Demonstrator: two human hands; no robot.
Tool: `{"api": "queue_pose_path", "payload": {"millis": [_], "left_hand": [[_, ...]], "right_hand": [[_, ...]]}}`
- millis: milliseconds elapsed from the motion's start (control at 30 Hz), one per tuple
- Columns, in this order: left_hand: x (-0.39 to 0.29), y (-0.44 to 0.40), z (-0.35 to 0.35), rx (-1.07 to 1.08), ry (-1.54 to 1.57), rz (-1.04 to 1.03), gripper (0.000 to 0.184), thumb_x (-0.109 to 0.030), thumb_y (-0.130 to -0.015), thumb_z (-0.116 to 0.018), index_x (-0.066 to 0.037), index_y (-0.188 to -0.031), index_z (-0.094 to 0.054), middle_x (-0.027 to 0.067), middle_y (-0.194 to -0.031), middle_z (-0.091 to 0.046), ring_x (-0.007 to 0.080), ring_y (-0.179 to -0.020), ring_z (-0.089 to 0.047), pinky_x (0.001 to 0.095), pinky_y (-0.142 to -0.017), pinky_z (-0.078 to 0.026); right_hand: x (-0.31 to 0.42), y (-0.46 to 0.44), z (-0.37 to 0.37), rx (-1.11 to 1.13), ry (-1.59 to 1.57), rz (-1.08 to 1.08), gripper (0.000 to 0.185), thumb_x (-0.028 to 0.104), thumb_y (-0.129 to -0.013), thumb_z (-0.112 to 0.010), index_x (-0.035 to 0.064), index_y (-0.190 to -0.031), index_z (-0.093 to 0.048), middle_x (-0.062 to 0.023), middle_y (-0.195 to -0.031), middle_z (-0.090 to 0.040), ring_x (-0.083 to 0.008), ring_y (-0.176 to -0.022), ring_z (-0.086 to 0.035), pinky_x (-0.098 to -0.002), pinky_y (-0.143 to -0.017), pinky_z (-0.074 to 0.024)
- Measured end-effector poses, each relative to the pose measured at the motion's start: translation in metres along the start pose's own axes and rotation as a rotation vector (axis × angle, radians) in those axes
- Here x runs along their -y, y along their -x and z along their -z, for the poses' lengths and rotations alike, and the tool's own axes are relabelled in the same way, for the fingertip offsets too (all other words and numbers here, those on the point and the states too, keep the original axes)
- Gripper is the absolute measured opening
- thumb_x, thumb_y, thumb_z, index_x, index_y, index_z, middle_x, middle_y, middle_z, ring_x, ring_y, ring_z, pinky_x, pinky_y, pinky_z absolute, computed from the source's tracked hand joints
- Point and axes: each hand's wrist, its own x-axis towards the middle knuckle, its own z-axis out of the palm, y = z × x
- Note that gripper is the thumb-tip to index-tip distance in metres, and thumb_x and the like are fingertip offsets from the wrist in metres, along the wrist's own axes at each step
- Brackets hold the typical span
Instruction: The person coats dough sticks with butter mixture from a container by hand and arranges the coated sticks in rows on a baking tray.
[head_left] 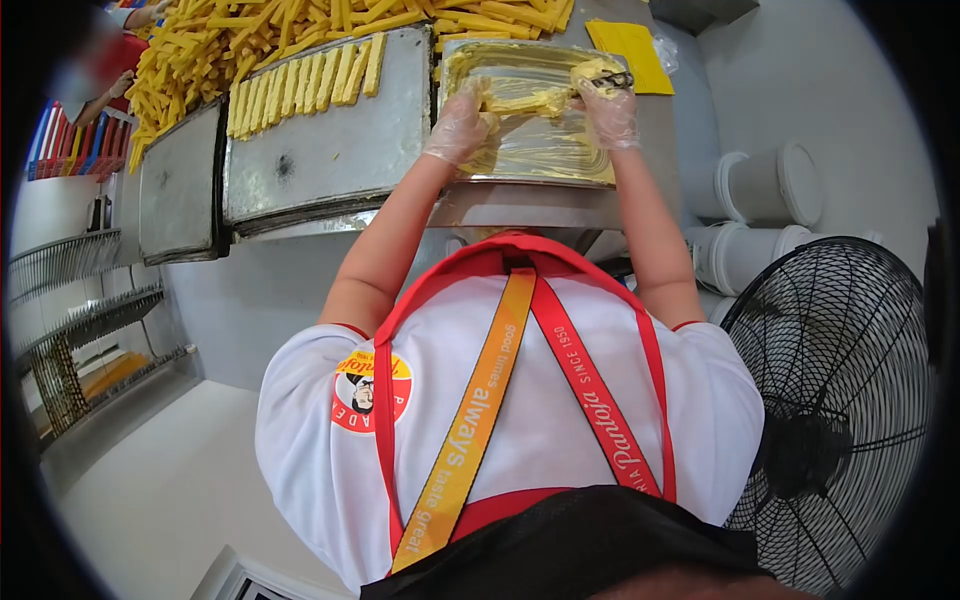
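Observation:
Both hands wear clear plastic gloves and are over a metal tray [540, 170] smeared with pale yellow cream. My left hand [461, 122] has its fingers closed at the left end of a cream-coated yellow stick [530, 104]. At the stick's other end, my right hand [607, 105] is closed around a dark-handled tool [613, 80] covered in cream. Left of the tray, a flat baking sheet [310, 150] bears a row of coated sticks [305, 84] side by side along its far edge.
A large pile of yellow sticks [200, 70] lies behind the sheets. A yellow packet [635, 55] is at the tray's right. Another person's gloved hand [122, 84] shows at the far left. White buckets [770, 185] and a black fan [830, 420] stand right.

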Motion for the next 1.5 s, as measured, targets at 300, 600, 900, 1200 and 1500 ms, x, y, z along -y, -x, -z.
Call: {"api": "queue_pose_path", "payload": {"millis": [300,600,900,1200,1500], "left_hand": [[0.002,0.001,0.001,0.012,-0.063,0.06,0.048,-0.015,-0.075,-0.067,0.0,-0.119,-0.055,0.0253,-0.109,-0.061,0.0413,-0.102,-0.058,0.0427,-0.089,-0.047],[-0.003,-0.002,0.006,0.089,0.031,0.383,0.035,-0.027,-0.069,-0.071,-0.003,-0.095,-0.069,0.0231,-0.095,-0.066,0.0383,-0.092,-0.063,0.0426,-0.082,-0.05],[-0.015,0.004,0.015,0.084,-0.027,0.333,0.029,-0.028,-0.069,-0.068,-0.005,-0.088,-0.07,0.0229,-0.091,-0.066,0.0392,-0.088,-0.063,0.044,-0.08,-0.05],[0.0,0.017,0.059,-0.392,-0.088,0.309,0.021,-0.023,-0.069,-0.068,-0.006,-0.081,-0.07,0.0208,-0.076,-0.065,0.0366,-0.075,-0.063,0.0442,-0.072,-0.051],[0.096,-0.01,0.074,-0.483,-0.444,0.22,0.02,-0.018,-0.066,-0.072,-0.001,-0.072,-0.064,0.019,-0.07,-0.062,0.037,-0.071,-0.061,0.0456,-0.069,-0.049]], "right_hand": [[-0.003,0.001,-0.009,0.019,0.267,0.066,0.023,0.021,-0.078,-0.074,0.0031,-0.09,-0.064,-0.0051,-0.084,-0.066,-0.015,-0.077,-0.062,-0.0306,-0.072,-0.0512],[-0.024,0.024,-0.018,-0.016,0.065,0.236,0.025,0.018,-0.08,-0.073,0.0023,-0.096,-0.063,-0.0069,-0.094,-0.068,-0.0202,-0.083,-0.064,-0.0316,-0.074,-0.0508],[-0.012,0.038,-0.022,0.034,-0.013,0.253,0.021,0.018,-0.079,-0.074,0.0037,-0.093,-0.065,-0.0064,-0.086,-0.067,-0.0177,-0.074,-0.063,-0.0325,-0.071,-0.0503],[-0.036,0.011,0.013,-0.141,0.463,0.186,0.033,0.024,-0.076,-0.074,0.002,-0.1,-0.064,-0.0107,-0.091,-0.069,-0.025,-0.083,-0.066,-0.0355,-0.075,-0.0509],[0.0,0.035,-0.015,0.001,0.721,0.332,0.031,0.02,-0.08,-0.072,0.0026,-0.103,-0.062,-0.0119,-0.093,-0.068,-0.0264,-0.086,-0.065,-0.0359,-0.077,-0.0506]]}}
